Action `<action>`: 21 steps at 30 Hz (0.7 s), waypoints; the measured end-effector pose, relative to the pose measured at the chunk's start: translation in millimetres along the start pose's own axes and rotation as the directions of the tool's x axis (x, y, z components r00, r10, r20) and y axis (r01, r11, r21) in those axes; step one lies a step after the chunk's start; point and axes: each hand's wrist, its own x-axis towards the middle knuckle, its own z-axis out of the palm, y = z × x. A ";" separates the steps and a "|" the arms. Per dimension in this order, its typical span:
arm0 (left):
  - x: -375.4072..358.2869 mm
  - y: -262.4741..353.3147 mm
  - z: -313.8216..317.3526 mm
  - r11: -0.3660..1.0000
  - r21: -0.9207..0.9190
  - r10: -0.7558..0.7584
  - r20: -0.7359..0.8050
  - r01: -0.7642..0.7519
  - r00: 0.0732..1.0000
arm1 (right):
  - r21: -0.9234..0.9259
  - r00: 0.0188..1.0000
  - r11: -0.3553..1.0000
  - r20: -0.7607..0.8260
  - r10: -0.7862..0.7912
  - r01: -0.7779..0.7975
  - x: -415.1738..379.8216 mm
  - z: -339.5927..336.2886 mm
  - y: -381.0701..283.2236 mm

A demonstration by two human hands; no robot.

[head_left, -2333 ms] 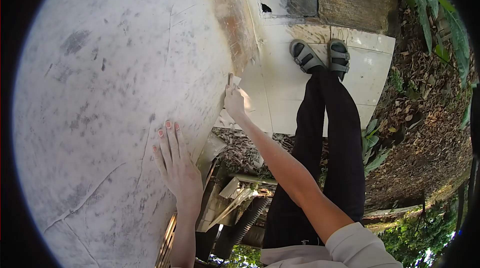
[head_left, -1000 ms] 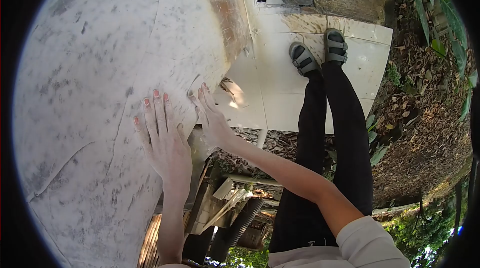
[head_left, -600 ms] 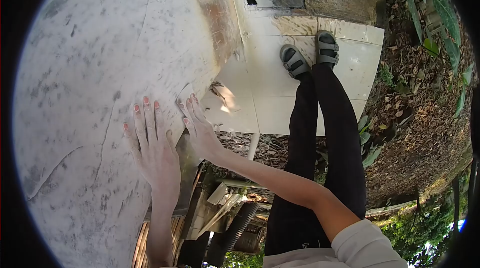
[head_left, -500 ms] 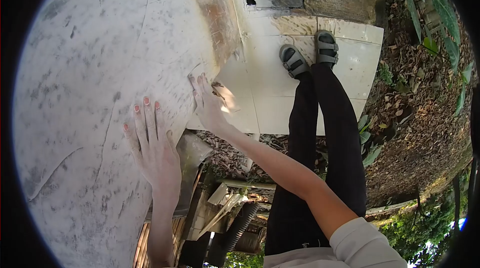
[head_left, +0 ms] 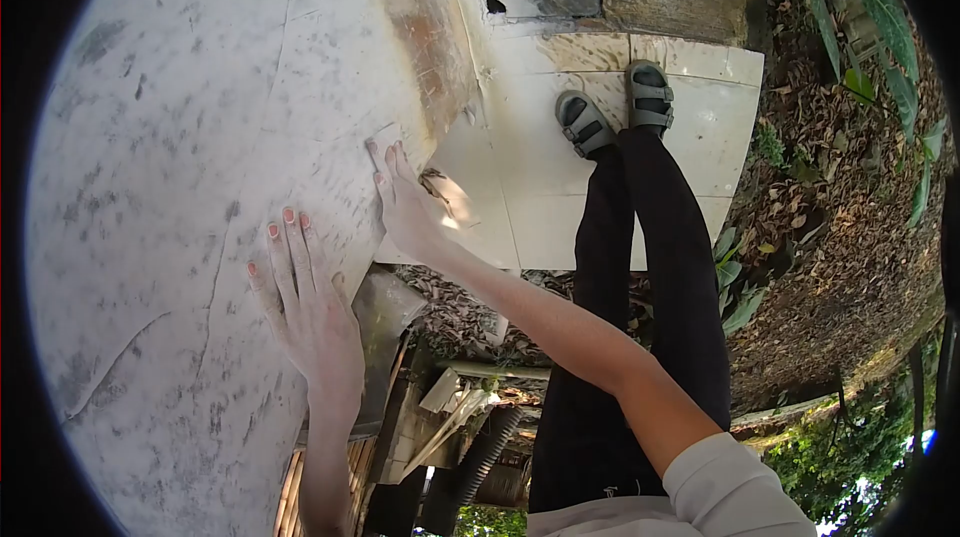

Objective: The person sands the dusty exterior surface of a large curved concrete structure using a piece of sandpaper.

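A large white, weathered wall (head_left: 200,137) with cracks, grey smudges and a brown stain fills the left side. My left hand (head_left: 305,307) lies flat against it, fingers spread and pointing up. My right hand (head_left: 405,202) reaches to the wall's edge, fingers stretched out, with the fingertips on a lifted flake of paint (head_left: 383,132). Neither hand holds anything that I can see. A pale, sunlit scrap (head_left: 445,197) shows just beyond my right hand, on the tiles.
My legs in black trousers and grey sandals (head_left: 615,112) stand on white floor tiles (head_left: 720,147). Dry leaves (head_left: 830,237) and green plants lie to the right. Below the tiles are wooden slats, boards and a black corrugated pipe (head_left: 480,462).
My right hand came back from further along the wall's edge, dropped beside my left hand, then slid up a little to the paint flake. My left hand shifted slightly and stays flat.
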 end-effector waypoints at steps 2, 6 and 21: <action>-0.6 0.3 -0.4 1.000 -0.004 0.022 -0.025 -0.023 0.999 | 0.015 0.954 0.962 0.136 0.267 -0.271 63.8 -41.5 2.8; 0.0 -0.2 2.5 0.998 -0.051 0.022 -0.047 -0.024 0.999 | -0.056 0.954 0.964 0.140 0.265 -0.260 69.8 -43.4 3.4; 1.1 2.7 0.8 1.000 0.004 0.010 -0.027 -0.010 1.000 | -0.061 0.943 0.944 -0.097 0.319 -0.325 88.3 -23.1 74.3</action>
